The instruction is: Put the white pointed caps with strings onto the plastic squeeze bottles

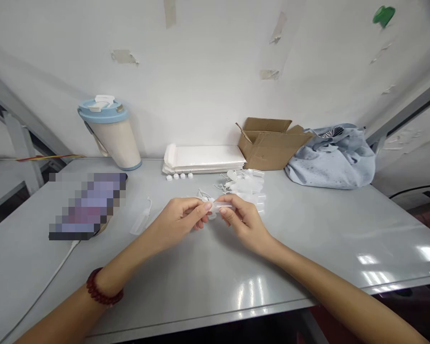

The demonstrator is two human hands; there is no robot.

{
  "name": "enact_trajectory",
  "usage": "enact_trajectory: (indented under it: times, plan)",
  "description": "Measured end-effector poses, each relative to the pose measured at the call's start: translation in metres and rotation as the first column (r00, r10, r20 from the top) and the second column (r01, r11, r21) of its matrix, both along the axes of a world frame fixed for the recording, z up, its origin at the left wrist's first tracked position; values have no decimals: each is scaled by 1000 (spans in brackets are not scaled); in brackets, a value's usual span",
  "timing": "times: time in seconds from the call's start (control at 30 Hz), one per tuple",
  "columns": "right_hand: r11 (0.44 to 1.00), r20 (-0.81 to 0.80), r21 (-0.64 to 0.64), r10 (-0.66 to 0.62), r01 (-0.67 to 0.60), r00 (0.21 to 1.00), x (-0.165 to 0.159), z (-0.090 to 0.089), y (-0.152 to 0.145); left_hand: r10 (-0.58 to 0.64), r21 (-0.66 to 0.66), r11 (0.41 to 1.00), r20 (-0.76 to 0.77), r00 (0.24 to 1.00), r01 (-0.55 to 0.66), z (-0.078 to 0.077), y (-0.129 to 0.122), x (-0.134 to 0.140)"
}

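Observation:
Above the middle of the table, my left hand (181, 217) and my right hand (243, 220) meet around a small translucent plastic tube (222, 205). The right thumb and fingers grip its body. My left thumb and fingers pinch its white end, and part of that end is hidden. Just behind the hands lies a pile of similar translucent plastic tubes (249, 184) with thin white stems. Another tube with a thin stem (140, 220) rests left of my left forearm. Several small white caps (176, 176) stand in a row behind the left hand.
A stack of white flat boxes (204, 155), an open cardboard box (268, 149) and a blue-grey cloth bundle (333, 157) line the wall. On the left stand a cream tumbler with a blue lid (111, 134) and a propped phone (89, 205) with a white cable (46, 286).

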State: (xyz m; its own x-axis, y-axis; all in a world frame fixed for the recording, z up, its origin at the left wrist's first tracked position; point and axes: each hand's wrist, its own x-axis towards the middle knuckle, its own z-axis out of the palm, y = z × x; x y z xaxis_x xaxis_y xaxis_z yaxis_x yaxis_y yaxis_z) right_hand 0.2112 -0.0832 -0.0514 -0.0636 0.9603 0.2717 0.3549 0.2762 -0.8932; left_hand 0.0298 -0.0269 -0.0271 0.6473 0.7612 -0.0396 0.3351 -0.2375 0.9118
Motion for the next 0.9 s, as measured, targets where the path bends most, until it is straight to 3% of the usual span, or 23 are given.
enact_trajectory:
  times: [0.17,0.3,0.5,0.57,0.63,0.73,0.83,0.9]
  plan:
    - [996,112,89,0,-10,994,0,2,-1,-21,-1,1000,32,999,21,-2,-1,0]
    - [999,87,39,2,-6,996,1,3,-1,-28,245,969,12,1000,25,-2,-4,2]
    - [978,-136,-203,27,-54,990,3,4,3,-63,638,770,75,995,1,-12,-5,5]
    - [951,-279,-283,43,-125,959,2,4,6,-101,713,701,85,991,10,-17,-3,5]
    - [926,-385,-330,48,-186,922,1,3,7,-112,734,678,58,992,34,-18,-3,5]
    - [934,-376,-320,31,-161,926,-1,1,7,-77,628,776,-4,997,63,-14,-3,4]
    - [976,-188,-213,-2,-39,982,-1,0,4,-46,395,916,-60,997,66,-7,-3,3]
    - [995,-37,-96,-22,19,999,-1,1,1,-40,215,975,-53,998,50,-4,-4,2]
